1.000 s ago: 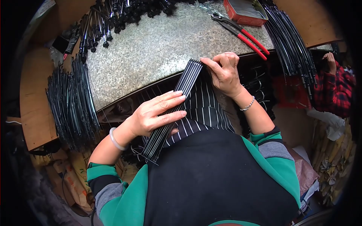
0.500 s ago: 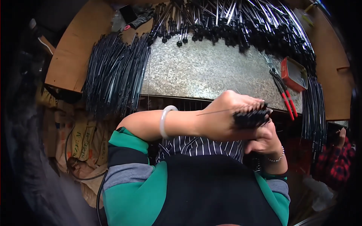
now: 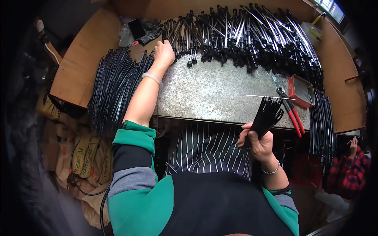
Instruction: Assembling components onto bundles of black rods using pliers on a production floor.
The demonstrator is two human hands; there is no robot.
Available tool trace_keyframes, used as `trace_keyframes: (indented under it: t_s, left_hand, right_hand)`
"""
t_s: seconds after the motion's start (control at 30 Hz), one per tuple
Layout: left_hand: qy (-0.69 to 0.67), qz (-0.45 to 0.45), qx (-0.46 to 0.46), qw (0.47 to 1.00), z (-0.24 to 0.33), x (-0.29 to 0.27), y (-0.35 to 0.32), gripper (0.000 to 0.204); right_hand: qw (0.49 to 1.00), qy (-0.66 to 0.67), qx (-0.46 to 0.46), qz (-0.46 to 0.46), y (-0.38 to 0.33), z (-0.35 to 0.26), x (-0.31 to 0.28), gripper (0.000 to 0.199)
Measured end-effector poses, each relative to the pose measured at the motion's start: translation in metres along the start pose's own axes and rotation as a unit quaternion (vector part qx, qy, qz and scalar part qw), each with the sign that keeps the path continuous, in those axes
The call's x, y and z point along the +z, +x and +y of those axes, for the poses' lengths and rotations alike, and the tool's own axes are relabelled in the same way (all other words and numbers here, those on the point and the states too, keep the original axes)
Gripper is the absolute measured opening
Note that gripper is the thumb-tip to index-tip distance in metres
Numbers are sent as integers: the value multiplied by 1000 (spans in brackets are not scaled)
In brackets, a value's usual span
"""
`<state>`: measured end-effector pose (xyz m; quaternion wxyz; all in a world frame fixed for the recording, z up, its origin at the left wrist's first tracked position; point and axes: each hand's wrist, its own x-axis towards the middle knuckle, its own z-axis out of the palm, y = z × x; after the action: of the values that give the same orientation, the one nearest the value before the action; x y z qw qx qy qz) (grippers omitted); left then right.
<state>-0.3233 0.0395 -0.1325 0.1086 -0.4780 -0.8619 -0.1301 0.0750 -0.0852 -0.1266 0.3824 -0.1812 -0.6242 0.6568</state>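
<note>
My left hand (image 3: 164, 54) reaches to the far left of the table, fingers curled downward between a pile of thin black strips (image 3: 118, 84) and the black-and-silver rods (image 3: 232, 33). What its fingertips grip, if anything, is hidden. Near the front edge, my right hand (image 3: 262, 146) is closed round a bundle of black strips (image 3: 265, 117), its upper ends fanned out. A thin metal wire (image 3: 267, 96) lies across the top of that bundle.
Red-handled pliers (image 3: 292, 116) lie beside a red open tin (image 3: 301, 91) at the right. More black strips (image 3: 323, 126) hang over the right edge. A phone (image 3: 136, 29) and a dark glove (image 3: 151, 35) sit back left. Another person's checked sleeve (image 3: 350, 169) shows at lower right.
My left hand has left the bundle and stretched away to the far left of the table. My right hand still holds the bundle, now upright and in plain sight.
</note>
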Motion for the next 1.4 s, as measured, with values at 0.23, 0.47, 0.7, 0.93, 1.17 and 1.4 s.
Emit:
trace_keyframes:
  t_s: [0.23, 0.47, 0.7, 0.93, 1.17, 1.4]
  left_hand:
    - [-757, -308, -211, 537, -15, -22, 39, 13]
    - [-819, -180, -32, 544, 106, -91, -113, 32]
    - [-878, -104, 139, 445, 128, -143, -164, 35]
    - [-806, -97, 221, 540, 164, -129, -223, 57]
    - [-867, -184, 153, 437, 175, -122, -241, 50]
    - [-903, -216, 117, 351, 175, -119, -243, 39]
  right_hand:
    - [999, 23, 17, 35, -4, -18, -4, 29]
    - [997, 32, 12, 76, -17, -17, -29, 27]
    - [998, 28, -9, 48, -35, -12, -54, 25]
    - [999, 26, -23, 23, -48, -11, -58, 22]
    - [999, 3, -36, 25, -53, -13, -41, 21]
    - [999, -3, -28, 29, -46, -10, -33, 18]
